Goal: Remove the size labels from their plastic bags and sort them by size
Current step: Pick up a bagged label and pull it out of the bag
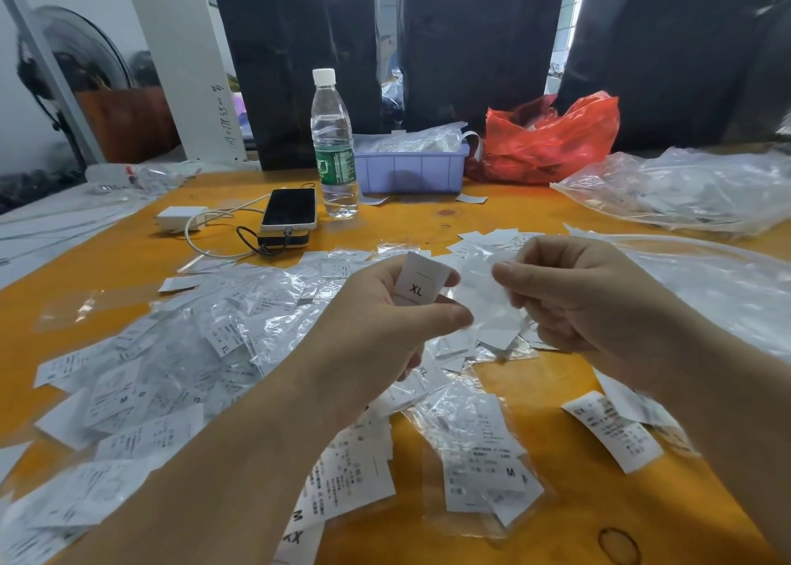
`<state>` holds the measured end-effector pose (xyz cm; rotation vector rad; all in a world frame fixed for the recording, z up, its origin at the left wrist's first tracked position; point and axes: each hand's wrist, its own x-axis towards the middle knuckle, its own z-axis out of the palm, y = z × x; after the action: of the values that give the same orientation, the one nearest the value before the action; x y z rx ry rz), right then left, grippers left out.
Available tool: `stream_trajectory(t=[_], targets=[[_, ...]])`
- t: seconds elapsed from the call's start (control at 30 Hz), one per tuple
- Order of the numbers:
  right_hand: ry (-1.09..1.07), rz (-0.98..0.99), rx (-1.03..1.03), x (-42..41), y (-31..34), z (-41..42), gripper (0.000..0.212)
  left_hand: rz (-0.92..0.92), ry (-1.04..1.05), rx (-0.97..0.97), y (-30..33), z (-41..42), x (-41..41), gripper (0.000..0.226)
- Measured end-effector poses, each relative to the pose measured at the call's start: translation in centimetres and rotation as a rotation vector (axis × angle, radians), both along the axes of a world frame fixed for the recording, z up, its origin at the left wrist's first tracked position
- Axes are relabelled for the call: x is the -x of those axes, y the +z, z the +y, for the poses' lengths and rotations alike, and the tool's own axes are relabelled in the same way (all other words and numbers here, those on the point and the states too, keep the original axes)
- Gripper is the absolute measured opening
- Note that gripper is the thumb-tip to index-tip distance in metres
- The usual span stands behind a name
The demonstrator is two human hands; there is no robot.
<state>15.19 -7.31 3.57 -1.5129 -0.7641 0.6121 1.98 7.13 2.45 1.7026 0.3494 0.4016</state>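
Nearest me, printed labels (342,479) in clear bags litter the orange bench (556,517); my left hand (385,320) pinches an XL label (421,282) above the pile, and my right hand (569,290) grips a clear plastic bag (483,294) beside it. Far across the bench stand a water bottle (334,145), a phone (290,208), a purple bin (411,168) of bagged labels and a red bag (552,140), before dark plastic-covered bundles (479,42)

left hand (398,307): fingers curled, pinching | right hand (569,290): fingers curled, pinching
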Motion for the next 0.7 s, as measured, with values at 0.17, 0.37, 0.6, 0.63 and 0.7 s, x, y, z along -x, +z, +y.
stream_trajectory(t=[0.17,0.37,0.6,0.63,0.7], targets=[[0.12,0.111,-0.016,-0.04,-0.25,0.09,0.037,-0.024,0.008,-0.001,-0.17,0.12,-0.07,0.019],[0.353,0.261,0.041,0.19,-0.35,0.05,0.046,0.009,-0.011,-0.04,-0.17,0.28,0.03,0.02],[0.133,0.274,-0.036,0.11,-0.23,0.02,0.055,0.036,-0.023,-0.085,0.0,0.12,0.07,0.017],[0.112,0.279,-0.053,0.09,-0.13,-0.02,0.055,0.036,-0.022,-0.094,0.05,0.11,0.08,0.013],[0.098,0.291,-0.083,0.11,0.03,-0.05,0.049,0.039,-0.028,-0.108,0.14,0.04,0.09,0.011]])
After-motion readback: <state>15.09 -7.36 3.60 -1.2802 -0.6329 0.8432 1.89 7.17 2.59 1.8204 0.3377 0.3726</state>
